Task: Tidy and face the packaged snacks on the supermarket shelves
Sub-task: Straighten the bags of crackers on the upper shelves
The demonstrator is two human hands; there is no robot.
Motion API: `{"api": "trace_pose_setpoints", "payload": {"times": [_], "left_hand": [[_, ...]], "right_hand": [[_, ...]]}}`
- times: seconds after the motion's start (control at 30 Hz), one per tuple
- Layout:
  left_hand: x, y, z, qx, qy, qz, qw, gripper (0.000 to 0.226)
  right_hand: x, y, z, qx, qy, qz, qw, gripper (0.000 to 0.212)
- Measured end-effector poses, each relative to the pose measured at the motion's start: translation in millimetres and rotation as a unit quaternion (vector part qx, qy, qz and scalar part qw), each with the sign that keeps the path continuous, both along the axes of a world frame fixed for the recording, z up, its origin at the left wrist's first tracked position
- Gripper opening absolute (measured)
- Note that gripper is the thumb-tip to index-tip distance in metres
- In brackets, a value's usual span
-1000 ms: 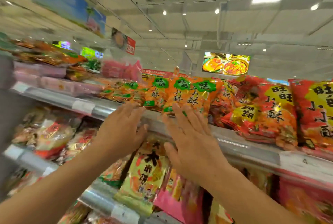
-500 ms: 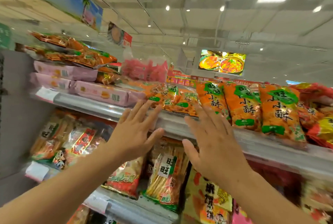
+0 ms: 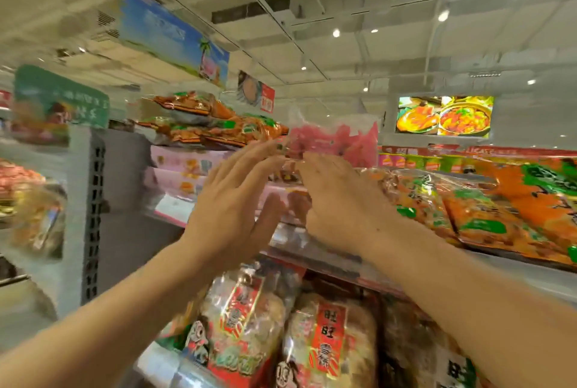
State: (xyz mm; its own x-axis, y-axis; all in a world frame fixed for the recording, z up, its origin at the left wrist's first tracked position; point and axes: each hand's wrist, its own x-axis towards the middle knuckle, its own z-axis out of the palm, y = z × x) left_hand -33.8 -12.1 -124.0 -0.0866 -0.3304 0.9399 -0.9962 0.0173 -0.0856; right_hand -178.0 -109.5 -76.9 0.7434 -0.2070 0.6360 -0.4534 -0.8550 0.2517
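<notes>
Both my hands are raised at the top shelf [image 3: 315, 245]. My left hand [image 3: 232, 206] has straight fingers whose tips reach toward a clear bag of pink-red snacks [image 3: 335, 140] at the back. Beside it, my right hand [image 3: 338, 200] is held flat and shows its back, its fingertips near the same bag; whether they touch it is blurred. Orange snack bags with green labels [image 3: 515, 209] lie flat along the shelf to the right. More orange bags [image 3: 215, 125] are piled on pink boxes [image 3: 182, 165] to the left. Neither hand holds anything.
Rice cracker bags with red labels [image 3: 246, 322] stand on the shelf below my arms. A grey perforated upright [image 3: 93, 215] ends the shelving on the left, with blurred bags [image 3: 34, 209] past it. Signs [image 3: 175, 34] hang overhead.
The view has swung left and up along the shelf. Both hands have risen from the shelf edge and come closer together, now reaching toward the pink-red bag at the back.
</notes>
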Motion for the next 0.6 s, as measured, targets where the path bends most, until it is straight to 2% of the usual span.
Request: {"api": "trace_pose_setpoints", "payload": {"times": [0.07, 0.17, 0.23, 0.3, 0.4, 0.47, 0.53, 0.6], "left_hand": [[31, 7, 19, 0.032, 0.012, 0.062, 0.997, 0.049], [70, 15, 41, 0.022, 0.024, 0.118, 0.992, 0.049], [91, 19, 55, 0.007, 0.028, 0.127, 0.991, 0.049], [108, 21, 67, 0.007, 0.035, 0.141, 0.989, 0.051], [131, 19, 85, -0.006, 0.06, 0.137, 0.989, 0.054], [144, 16, 100, -0.017, 0.089, 0.131, 0.987, 0.054], [158, 14, 118, -0.011, 0.107, 0.155, 0.982, 0.056], [169, 11, 134, 0.039, 0.14, 0.185, 0.972, 0.066]], "right_hand": [[22, 9, 8, 0.019, 0.035, -0.007, 0.999, 0.04], [43, 19, 6, -0.009, 0.131, -0.042, 0.99, 0.028], [51, 25, 7, 0.004, 0.163, -0.051, 0.985, 0.028], [58, 28, 15, 0.006, 0.158, -0.061, 0.986, 0.033], [74, 27, 37, 0.027, 0.097, -0.067, 0.993, 0.038], [88, 25, 52, 0.034, 0.014, -0.064, 0.997, 0.038], [107, 23, 63, 0.048, -0.079, -0.045, 0.995, 0.05], [128, 19, 70, 0.083, -0.131, -0.036, 0.987, 0.067]]}}
